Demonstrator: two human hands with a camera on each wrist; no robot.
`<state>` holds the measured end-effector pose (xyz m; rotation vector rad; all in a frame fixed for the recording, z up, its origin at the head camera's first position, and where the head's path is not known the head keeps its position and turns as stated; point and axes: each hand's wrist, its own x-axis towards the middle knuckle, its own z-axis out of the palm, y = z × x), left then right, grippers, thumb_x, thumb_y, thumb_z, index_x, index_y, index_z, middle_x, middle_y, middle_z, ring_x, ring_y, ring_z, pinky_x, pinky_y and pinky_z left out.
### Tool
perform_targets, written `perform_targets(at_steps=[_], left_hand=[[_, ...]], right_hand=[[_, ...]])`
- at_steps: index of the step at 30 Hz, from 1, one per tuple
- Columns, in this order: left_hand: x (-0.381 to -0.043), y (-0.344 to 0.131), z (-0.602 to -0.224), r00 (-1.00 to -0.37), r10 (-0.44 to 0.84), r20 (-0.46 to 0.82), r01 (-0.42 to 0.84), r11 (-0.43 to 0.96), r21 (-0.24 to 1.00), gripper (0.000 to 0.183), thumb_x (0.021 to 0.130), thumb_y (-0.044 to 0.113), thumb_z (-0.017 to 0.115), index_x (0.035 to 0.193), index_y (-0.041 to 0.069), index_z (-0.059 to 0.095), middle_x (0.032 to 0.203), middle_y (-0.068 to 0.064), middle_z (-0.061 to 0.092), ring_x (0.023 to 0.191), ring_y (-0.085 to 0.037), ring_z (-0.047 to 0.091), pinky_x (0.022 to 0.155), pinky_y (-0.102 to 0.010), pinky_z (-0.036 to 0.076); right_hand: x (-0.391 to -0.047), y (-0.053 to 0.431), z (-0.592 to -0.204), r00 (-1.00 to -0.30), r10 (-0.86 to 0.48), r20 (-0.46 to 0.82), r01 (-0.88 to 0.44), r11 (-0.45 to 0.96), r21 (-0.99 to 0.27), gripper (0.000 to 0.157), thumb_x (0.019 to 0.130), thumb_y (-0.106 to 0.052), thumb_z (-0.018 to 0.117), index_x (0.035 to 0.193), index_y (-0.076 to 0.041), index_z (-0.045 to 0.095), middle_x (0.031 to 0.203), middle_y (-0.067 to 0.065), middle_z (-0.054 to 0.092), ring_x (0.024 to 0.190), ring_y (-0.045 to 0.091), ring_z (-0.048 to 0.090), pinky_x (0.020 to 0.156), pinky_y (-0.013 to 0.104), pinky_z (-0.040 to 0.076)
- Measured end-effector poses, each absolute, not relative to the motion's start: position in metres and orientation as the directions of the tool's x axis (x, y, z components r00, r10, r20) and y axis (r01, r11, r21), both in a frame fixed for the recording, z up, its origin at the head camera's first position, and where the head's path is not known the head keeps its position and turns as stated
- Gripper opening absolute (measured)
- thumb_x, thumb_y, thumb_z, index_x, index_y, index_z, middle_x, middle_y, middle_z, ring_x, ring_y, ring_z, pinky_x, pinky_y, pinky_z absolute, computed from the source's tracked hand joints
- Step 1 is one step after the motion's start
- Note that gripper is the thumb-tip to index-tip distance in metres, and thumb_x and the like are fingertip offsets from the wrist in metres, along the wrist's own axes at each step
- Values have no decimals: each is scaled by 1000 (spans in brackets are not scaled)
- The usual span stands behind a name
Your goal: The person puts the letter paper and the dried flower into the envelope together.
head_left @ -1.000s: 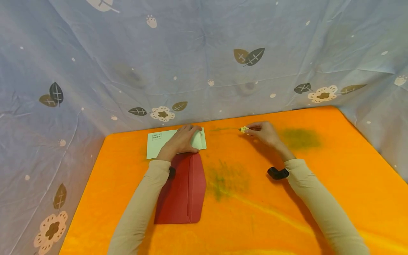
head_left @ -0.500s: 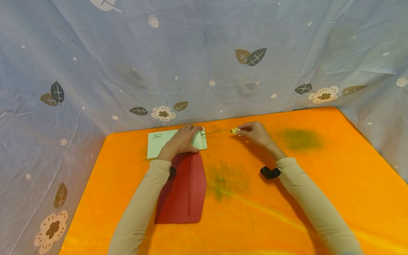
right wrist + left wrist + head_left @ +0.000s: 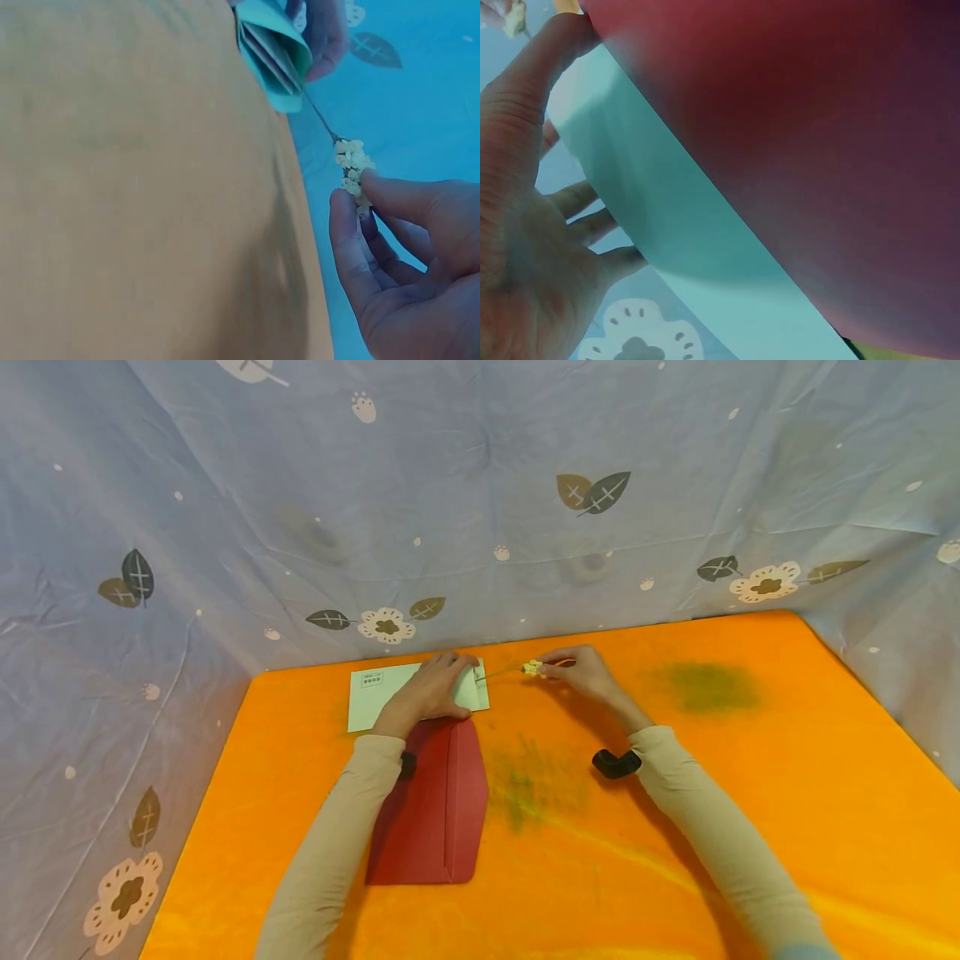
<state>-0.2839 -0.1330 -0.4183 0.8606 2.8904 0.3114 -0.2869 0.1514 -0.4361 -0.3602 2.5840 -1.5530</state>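
Note:
A pale green envelope [image 3: 375, 695] lies near the far edge of the table. My left hand [image 3: 429, 690] spans it and grips its two long edges between thumb and fingers. In the right wrist view its mouth [image 3: 281, 56] bulges apart, with folded layers visible inside. My right hand [image 3: 587, 672] pinches a thin-stemmed flower sprig [image 3: 533, 668] by its pale yellow blossom cluster [image 3: 354, 161]. The sprig's stem [image 3: 498, 674] points left, its tip end at the envelope's mouth and hidden there. Below the left wrist lies a red envelope [image 3: 416, 827], which fills much of the left wrist view.
An orange cloth [image 3: 600, 877] with greenish smudges covers the table. Behind and at both sides hangs a blue-grey curtain [image 3: 480, 502] with leaf and flower prints, close to the far edge. The red envelope's flap [image 3: 468, 810] spreads to the right.
My right hand has moved left with the flower sprig, bringing the stem's end from short of the green envelope to inside its mouth area. The left hand and both envelopes stay in place.

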Motion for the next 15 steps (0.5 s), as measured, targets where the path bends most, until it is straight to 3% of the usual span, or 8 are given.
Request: perform_targets(at_steps=[7, 15], left_hand=[[-285, -133, -419, -833, 552, -46, 530, 818, 223, 79, 75, 33, 85, 140, 16, 44, 134, -15, 48, 123, -34, 43, 109, -47, 31], [-285, -133, -419, -830, 556, -44, 534, 814, 228, 79, 75, 32, 84, 140, 15, 44, 135, -16, 48, 124, -35, 43, 109, -47, 31]], right_hand=[[-286, 138, -438, -979, -204, -1, -70, 344, -936, 26, 93, -7, 66, 114, 8, 68, 109, 26, 68, 93, 36, 69, 79, 37, 57], [-285, 125, -444, -992, -114, -62, 37, 208, -977, 27, 94, -5, 65, 116, 10, 66, 116, 28, 65, 94, 28, 70, 80, 32, 56]])
